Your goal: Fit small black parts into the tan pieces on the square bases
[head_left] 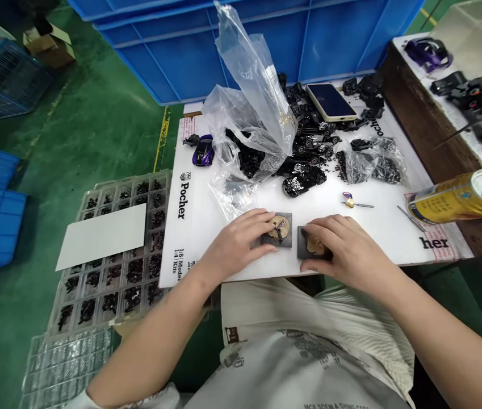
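Observation:
Two small dark square blocks lie side by side near the front edge of the white board (206,227). My left hand (241,241) rests on the left block (281,230), fingers curled over a tan piece with a dark part on it. My right hand (343,247) covers most of the right block (309,244), fingertips pressing a tan piece on top. Both hands are closed on these blocks.
Clear plastic bags (253,113) of black parts, black toy car chassis (309,147), a purple toy car (203,150) and a phone (330,102) lie further back. A yellow can (457,199) lies at the right. A compartment tray (113,255) of black parts stands left. Blue crates (241,40) stand behind.

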{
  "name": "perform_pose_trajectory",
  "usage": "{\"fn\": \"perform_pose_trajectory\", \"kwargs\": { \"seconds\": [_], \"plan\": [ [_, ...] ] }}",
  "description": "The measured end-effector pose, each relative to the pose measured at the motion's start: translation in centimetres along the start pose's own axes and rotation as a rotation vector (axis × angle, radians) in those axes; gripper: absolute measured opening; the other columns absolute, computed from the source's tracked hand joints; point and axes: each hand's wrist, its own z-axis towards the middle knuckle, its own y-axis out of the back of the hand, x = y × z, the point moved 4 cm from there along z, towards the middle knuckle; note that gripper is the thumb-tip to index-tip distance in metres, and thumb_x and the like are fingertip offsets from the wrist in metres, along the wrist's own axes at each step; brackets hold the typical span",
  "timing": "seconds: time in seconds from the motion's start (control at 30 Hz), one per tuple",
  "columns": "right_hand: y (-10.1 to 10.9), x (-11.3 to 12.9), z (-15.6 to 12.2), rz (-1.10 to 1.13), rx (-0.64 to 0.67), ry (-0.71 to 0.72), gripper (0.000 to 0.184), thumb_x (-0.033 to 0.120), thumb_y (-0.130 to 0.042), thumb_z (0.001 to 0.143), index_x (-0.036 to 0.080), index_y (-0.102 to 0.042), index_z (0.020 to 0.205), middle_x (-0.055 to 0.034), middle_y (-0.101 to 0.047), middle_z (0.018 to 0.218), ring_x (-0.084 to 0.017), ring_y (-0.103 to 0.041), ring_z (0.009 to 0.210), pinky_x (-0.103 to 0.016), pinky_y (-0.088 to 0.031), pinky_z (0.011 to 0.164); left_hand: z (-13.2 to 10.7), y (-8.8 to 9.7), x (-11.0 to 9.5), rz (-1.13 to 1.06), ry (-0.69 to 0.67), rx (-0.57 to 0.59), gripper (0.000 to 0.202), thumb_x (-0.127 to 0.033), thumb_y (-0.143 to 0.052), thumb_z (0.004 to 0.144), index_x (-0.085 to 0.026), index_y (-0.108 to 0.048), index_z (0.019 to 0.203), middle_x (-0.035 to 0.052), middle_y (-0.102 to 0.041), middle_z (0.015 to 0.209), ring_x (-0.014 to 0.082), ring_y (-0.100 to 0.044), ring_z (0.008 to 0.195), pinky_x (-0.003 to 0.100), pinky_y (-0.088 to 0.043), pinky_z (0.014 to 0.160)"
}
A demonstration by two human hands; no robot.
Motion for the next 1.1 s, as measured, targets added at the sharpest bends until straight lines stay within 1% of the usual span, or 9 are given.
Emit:
{"fn": "perform_pose_trajectory", "kwargs": {
  "seconds": [0.1, 0.27, 0.33, 0.43, 0.53, 0.63, 0.8, 0.93, 1.1],
  "plan": [
    [0.8, -1.0, -0.7, -0.046, -0.039, -0.009, 0.052, 0.047, -0.078, 0.092, 0.016, -0.06, 0.128, -0.0117, -0.071, 0.115, -0.028, -0.063, 0.098, -0.043, -0.051, 0.086, 0.9, 0.7, 1.2, -0.081, -0.045, 0.129, 0.038, -0.028, -0.079, 0.093, -0.02, -0.069, 0.128, 0.0133, -0.071, 0.14, 0.0282, -0.062, 0.139, 0.055, -0.053, 0.119],
    [2.3, -3.0, -1.8, -0.257, -0.106, -0.169, 0.049, 0.058, -0.056, 0.102, 0.014, -0.061, 0.124, -0.0172, -0.07, 0.12, -0.035, -0.064, 0.105, -0.048, -0.047, 0.086, 3.2, 0.7, 2.7, -0.237, -0.087, 0.385, 0.043, -0.024, -0.08, 0.091, -0.03, -0.069, 0.133, 0.0074, -0.069, 0.144, 0.0248, -0.059, 0.142, 0.057, -0.039, 0.128],
    [2.4, -2.4, -1.5, -0.245, -0.138, -0.154, 0.042, 0.052, -0.058, 0.103, 0.015, -0.061, 0.123, -0.0168, -0.07, 0.125, -0.036, -0.063, 0.113, -0.05, -0.046, 0.093, 4.3, 0.7, 2.9, -0.298, -0.121, 0.449, 0.044, -0.021, -0.082, 0.089, -0.03, -0.07, 0.131, 0.0064, -0.068, 0.145, 0.0238, -0.059, 0.142, 0.056, -0.039, 0.128],
    [1.6, -0.3, -0.2, -0.089, -0.143, -0.052, 0.025, 0.036, -0.066, 0.102, 0.018, -0.061, 0.117, -0.0118, -0.072, 0.123, -0.029, -0.064, 0.117, -0.046, -0.045, 0.101, 5.8, 0.6, 3.0, -0.338, -0.146, 0.54, 0.046, -0.018, -0.083, 0.087, -0.033, -0.07, 0.129, 0.0018, -0.068, 0.145, 0.0228, -0.058, 0.143, 0.056, -0.04, 0.127],
    [-0.1, 1.0, 1.0, 0.034, -0.106, -0.036, 0.024, 0.034, -0.071, 0.099, 0.018, -0.061, 0.114, -0.0103, -0.073, 0.122, -0.028, -0.064, 0.119, -0.046, -0.046, 0.104, 6.4, 0.7, 3.1, -0.355, -0.141, 0.614, 0.05, -0.014, -0.083, 0.086, -0.038, -0.07, 0.129, -0.0026, -0.072, 0.139, 0.0221, -0.057, 0.143, 0.056, -0.039, 0.128],
    [-1.4, 1.1, 1.3, 0.046, -0.122, -0.09, 0.029, 0.037, -0.073, 0.098, 0.018, -0.062, 0.116, -0.0122, -0.073, 0.127, -0.03, -0.065, 0.12, -0.05, -0.047, 0.106, 5.9, 0.7, 2.9, -0.376, -0.114, 0.594, 0.057, -0.018, -0.086, 0.084, -0.039, -0.067, 0.134, -0.0004, -0.068, 0.146, 0.0235, -0.056, 0.145, 0.056, -0.038, 0.13],
    [-1.8, 0.8, 0.8, 0.025, -0.185, -0.1, 0.034, 0.042, -0.075, 0.096, 0.02, -0.062, 0.119, -0.0127, -0.073, 0.128, -0.03, -0.065, 0.123, -0.055, -0.044, 0.112, 4.4, 0.3, 2.6, -0.379, -0.091, 0.443, 0.059, -0.029, -0.088, 0.083, -0.031, -0.065, 0.138, 0.0075, -0.064, 0.151, 0.0266, -0.054, 0.147, 0.057, -0.033, 0.131],
    [-1.8, 1.1, 0.8, -0.018, -0.164, -0.095, 0.048, 0.055, -0.074, 0.094, 0.02, -0.059, 0.122, -0.0142, -0.072, 0.13, -0.031, -0.065, 0.122, -0.056, -0.042, 0.114, 4.2, 0.0, 2.4, -0.332, -0.16, 0.459, 0.06, -0.028, -0.087, 0.085, -0.029, -0.06, 0.14, 0.0093, -0.061, 0.154, 0.0261, -0.051, 0.15, 0.057, -0.035, 0.131],
    [-2.5, 2.8, 1.2, -0.121, -0.133, -0.198, 0.065, 0.069, -0.075, 0.087, 0.017, -0.058, 0.123, -0.018, -0.071, 0.127, -0.036, -0.064, 0.123, -0.055, -0.039, 0.111, 4.8, -0.1, 2.5, -0.274, -0.208, 0.454, 0.053, -0.023, -0.083, 0.087, -0.027, -0.06, 0.135, 0.0151, -0.053, 0.16, 0.0292, -0.046, 0.153, 0.056, -0.041, 0.128]
  ]
}}
